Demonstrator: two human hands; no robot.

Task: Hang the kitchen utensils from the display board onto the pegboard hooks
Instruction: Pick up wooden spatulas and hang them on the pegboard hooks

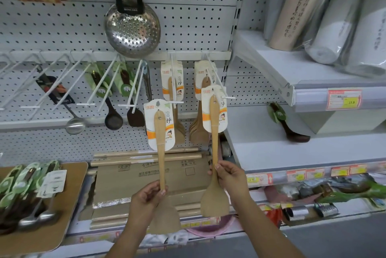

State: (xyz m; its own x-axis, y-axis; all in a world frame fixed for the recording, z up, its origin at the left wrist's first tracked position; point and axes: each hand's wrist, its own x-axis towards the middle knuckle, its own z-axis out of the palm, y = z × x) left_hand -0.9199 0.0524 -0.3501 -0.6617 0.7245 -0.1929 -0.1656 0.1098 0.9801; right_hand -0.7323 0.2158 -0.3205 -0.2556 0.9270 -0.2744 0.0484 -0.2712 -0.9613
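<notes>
Both grips are clenched, one spatula each, blades down and handles up.

- Left grip (pixel 149 194): fingers wrapped round the lower handle of a pale wooden spatula with a white-and-orange card (pixel 160 166). Blade is below the grip. The card top is just left of the tip of a white wire hook (pixel 176 102); it doesn't look threaded on.
- Right grip (pixel 228 176): pinches the lower handle of a second pale wooden carded spatula (pixel 214 153), held a bit higher. The card top is up against the right-hand white wire hook (pixel 227 97). Can't tell if the hole is on the wire.
- Both hooks stick out of the white perforated pegboard (pixel 188 28). Each carries more of the same carded wooden spatulas (pixel 173 82) further back.
- Near left: light wooden display board (pixel 73 174), holding green-carded dark spoons and steel ladles (pixel 20 191).
- Pegboard, left of the spatulas: a row of white hooks, some with dark spoons and a ladle.
- Far, above: round perforated steel skimmer (pixel 132 30) hanging.
- Behind the grips: flattened brown cardboard box (pixel 146 174) on the lower shelf.
- Right: one dark spoon with a green card (pixel 292 130) lying on the grey shelf.
</notes>
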